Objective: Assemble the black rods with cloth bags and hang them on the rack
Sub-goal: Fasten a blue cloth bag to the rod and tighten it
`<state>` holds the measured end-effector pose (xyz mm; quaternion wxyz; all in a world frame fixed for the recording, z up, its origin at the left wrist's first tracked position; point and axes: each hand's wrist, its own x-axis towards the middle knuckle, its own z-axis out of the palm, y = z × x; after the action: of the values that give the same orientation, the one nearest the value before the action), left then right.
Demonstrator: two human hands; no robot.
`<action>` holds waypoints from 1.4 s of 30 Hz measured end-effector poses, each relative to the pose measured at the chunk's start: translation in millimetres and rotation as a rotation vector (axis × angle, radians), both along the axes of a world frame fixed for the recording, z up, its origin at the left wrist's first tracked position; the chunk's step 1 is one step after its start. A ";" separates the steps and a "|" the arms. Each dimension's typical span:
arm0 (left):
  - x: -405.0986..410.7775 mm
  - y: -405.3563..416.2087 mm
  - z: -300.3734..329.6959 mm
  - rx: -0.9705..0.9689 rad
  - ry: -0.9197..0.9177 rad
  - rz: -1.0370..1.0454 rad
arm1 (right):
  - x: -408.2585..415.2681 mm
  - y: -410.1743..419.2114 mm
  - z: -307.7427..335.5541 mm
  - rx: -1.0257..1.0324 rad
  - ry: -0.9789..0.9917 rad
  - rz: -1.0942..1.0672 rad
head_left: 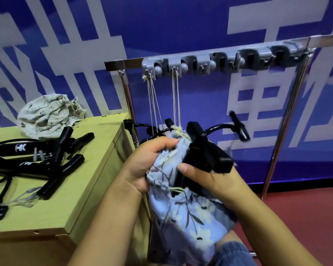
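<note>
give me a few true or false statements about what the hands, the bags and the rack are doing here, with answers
1. The left hand grips the blue floral bag near its top. True.
2. The right hand is empty. False: it holds a black rod piece at the bag's opening.
3. The rack has nothing on it. False: pale drawstrings hang from its grey hooks.
4. A crumpled pale cloth bag lies on the yellow-green table. True.
5. More black rods lie on that table. True.
</note>
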<state>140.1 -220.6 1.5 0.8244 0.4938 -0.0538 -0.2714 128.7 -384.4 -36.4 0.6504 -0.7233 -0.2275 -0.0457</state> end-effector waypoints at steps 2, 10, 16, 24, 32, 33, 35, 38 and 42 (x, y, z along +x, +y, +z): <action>-1.7 0.8 -1.6 -0.002 -0.032 0.051 | -1.8 0.2 -0.4 0.046 0.026 0.038; -28.5 14.1 -28.7 0.807 -0.671 0.665 | 5.2 -2.4 18.2 0.070 -0.122 -0.366; -43.9 -17.4 -59.5 0.892 -0.469 0.565 | 18.3 -1.3 9.8 0.000 -0.215 -0.471; -18.6 -36.8 -79.1 0.856 -0.519 0.661 | 17.3 0.7 7.0 0.000 -0.211 -0.533; -23.6 -10.5 -62.9 -0.064 0.134 0.433 | 22.5 -14.6 6.4 -0.047 -0.274 -0.645; -23.0 -4.0 -63.5 -0.134 0.199 0.400 | 22.6 -15.7 6.1 -0.051 -0.280 -0.657; -22.2 0.3 -65.0 -0.185 0.254 0.362 | 21.9 -18.1 7.9 -0.053 -0.279 -0.688; -24.3 1.4 -65.9 -0.221 0.247 0.342 | 19.8 -20.2 11.8 -0.101 -0.232 -0.681; -27.1 2.2 -61.1 -0.166 0.122 0.441 | 20.3 -26.6 13.3 -0.151 -0.253 -0.738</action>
<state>113.1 -218.4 -59.6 0.9032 0.4068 0.0831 -0.1089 149.0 -411.0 -23.2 0.5020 -0.7909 -0.0333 -0.3485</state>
